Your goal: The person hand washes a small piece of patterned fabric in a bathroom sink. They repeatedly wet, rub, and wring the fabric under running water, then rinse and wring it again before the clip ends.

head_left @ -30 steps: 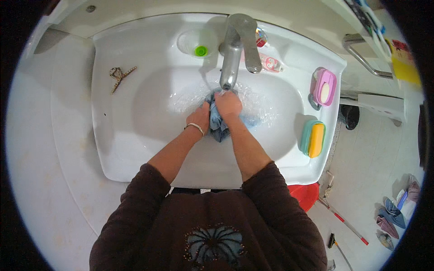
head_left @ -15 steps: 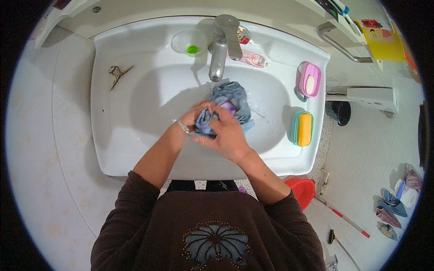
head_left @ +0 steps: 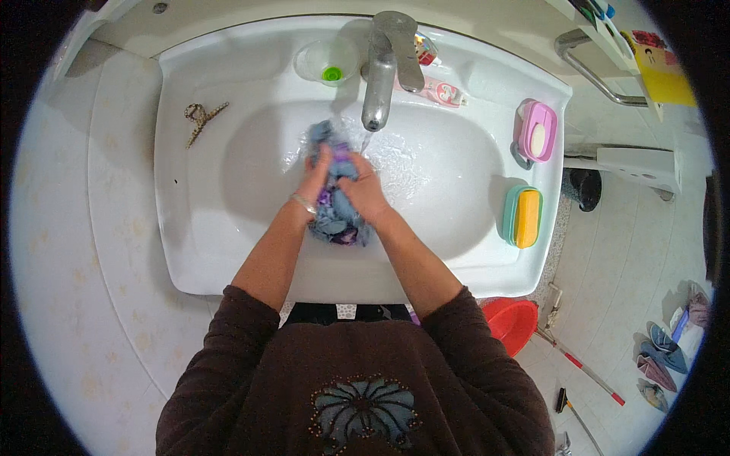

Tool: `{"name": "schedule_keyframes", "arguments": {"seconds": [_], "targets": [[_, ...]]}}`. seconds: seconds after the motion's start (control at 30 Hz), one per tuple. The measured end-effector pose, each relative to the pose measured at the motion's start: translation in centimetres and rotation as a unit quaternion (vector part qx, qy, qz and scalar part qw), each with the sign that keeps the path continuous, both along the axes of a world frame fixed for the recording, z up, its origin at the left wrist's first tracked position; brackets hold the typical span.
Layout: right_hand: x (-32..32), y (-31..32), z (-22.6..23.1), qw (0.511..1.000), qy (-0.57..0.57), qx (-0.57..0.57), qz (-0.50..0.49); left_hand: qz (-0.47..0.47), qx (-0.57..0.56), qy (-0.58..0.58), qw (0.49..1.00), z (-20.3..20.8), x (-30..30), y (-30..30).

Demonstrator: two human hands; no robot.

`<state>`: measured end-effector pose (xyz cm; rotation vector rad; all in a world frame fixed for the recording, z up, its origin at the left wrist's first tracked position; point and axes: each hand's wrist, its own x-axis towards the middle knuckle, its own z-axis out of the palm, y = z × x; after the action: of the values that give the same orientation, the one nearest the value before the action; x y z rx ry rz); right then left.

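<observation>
Both the left hand (head_left: 315,181) and the right hand (head_left: 365,187) grip a crumpled, wet-looking blue-and-purple cloth (head_left: 333,225), its soft folds bunched between them in the smooth, rounded white sink (head_left: 456,186), just beside the thin water stream (head_left: 366,144) below the metal tap (head_left: 378,87).

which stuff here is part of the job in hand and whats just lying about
In use:
blue-and-purple cloth, held by the left hand and right hand
tap, running
white sink

Apparently just lying about:
hair clip
pinkish tube
pink soap dish and teal dish, perhaps related but untouched
red basin
</observation>
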<state>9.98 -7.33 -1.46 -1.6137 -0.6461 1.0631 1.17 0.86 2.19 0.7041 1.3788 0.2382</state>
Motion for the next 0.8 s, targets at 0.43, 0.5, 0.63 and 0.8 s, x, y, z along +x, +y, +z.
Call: {"name": "schedule_keyframes", "arguments": {"seconds": [0.43, 0.5, 0.63, 0.8], "targets": [[1.6, 2.3, 3.0, 0.911, -0.272, -0.311, 0.004, 0.02, -0.041, -0.189, 0.981, -9.4, -4.0, -5.0], [4.2, -0.6, 1.3, 0.9, -0.381, -0.213, -0.015, 0.031, -0.041, -0.18, 0.982, -5.4, -3.7, -4.8], [6.7, -3.1, 4.5, 0.847, -0.447, -0.288, -0.02, -0.15, 0.163, -0.058, 0.973, -2.1, -6.4, -2.5], [1.8, -1.7, -0.5, 0.986, -0.164, 0.001, 0.01, -0.017, 0.025, -0.097, 0.995, -2.8, -5.0, -2.0]]}}
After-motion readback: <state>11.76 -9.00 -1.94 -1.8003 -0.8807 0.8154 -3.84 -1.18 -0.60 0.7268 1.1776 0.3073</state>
